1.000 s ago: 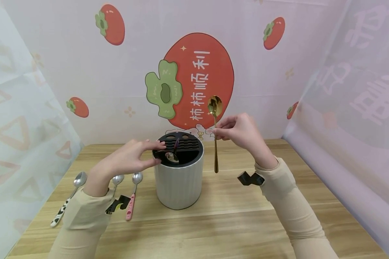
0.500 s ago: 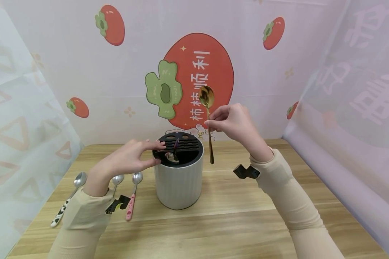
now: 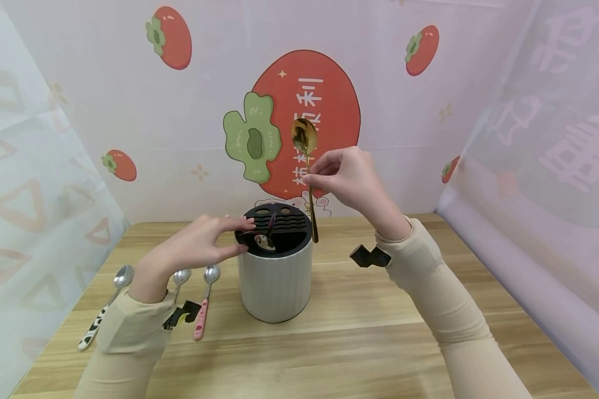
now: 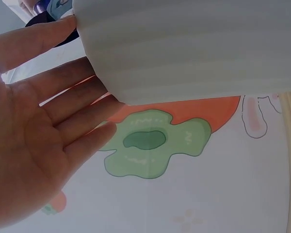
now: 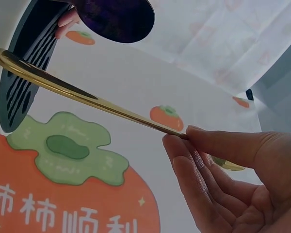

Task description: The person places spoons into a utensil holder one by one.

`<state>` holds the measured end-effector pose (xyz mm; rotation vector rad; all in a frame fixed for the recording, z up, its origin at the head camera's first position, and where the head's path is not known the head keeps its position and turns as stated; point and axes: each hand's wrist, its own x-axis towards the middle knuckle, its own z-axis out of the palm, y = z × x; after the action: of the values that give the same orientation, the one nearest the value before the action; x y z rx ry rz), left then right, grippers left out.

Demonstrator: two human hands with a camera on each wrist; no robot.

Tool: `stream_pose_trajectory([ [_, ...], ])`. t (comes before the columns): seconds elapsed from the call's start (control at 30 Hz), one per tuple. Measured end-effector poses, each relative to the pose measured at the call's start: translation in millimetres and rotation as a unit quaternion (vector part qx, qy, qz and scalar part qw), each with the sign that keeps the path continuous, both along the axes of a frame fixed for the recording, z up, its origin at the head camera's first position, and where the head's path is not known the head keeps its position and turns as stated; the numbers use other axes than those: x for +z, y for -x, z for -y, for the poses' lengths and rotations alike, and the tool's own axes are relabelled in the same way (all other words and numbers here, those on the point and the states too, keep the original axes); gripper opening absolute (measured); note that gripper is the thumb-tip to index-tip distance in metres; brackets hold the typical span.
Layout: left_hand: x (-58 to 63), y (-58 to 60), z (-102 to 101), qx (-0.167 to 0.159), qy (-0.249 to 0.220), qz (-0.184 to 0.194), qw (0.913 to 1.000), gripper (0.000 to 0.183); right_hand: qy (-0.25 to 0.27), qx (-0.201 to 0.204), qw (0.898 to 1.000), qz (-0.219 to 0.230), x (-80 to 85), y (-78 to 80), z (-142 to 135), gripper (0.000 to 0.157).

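In the head view my right hand pinches a gold spoon by its handle between thumb and fingers. The spoon's bowl points up, and its handle end hangs by the right rim of a white ribbed utensil holder; whether they touch I cannot tell. My left hand rests its extended fingers and thumb on the holder's left rim; the left wrist view shows them against its wall. Inside the slotted black top stands a spoon. A dark purple spoon shows in the right wrist view.
On the wooden table, left of the holder, lie a spoon with a black-and-white handle, a spoon with a pink handle and a third spoon, partly hidden by the left wrist. A persimmon-printed backdrop stands behind.
My right hand has moved left and upward with the gold spoon, bringing its handle end from right of the holder to the rim. The left hand has stayed in place.
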<state>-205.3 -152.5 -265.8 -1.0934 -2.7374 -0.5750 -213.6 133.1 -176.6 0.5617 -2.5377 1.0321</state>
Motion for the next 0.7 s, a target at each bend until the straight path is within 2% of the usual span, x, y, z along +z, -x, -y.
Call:
stream_pose_trajectory([
  [0.3,0.0,-0.2,-0.2,0.004,-0.001,0.004,1.0,0.038,0.013,-0.003,1.0,-0.001,0.3,2.2,7.7,0.014],
  [0.7,-0.7,1.6,0.4,-0.001,-0.006,0.007,1.0,0.038,0.044,0.022,0.999,0.01,-7.6,4.9,14.6,0.015],
])
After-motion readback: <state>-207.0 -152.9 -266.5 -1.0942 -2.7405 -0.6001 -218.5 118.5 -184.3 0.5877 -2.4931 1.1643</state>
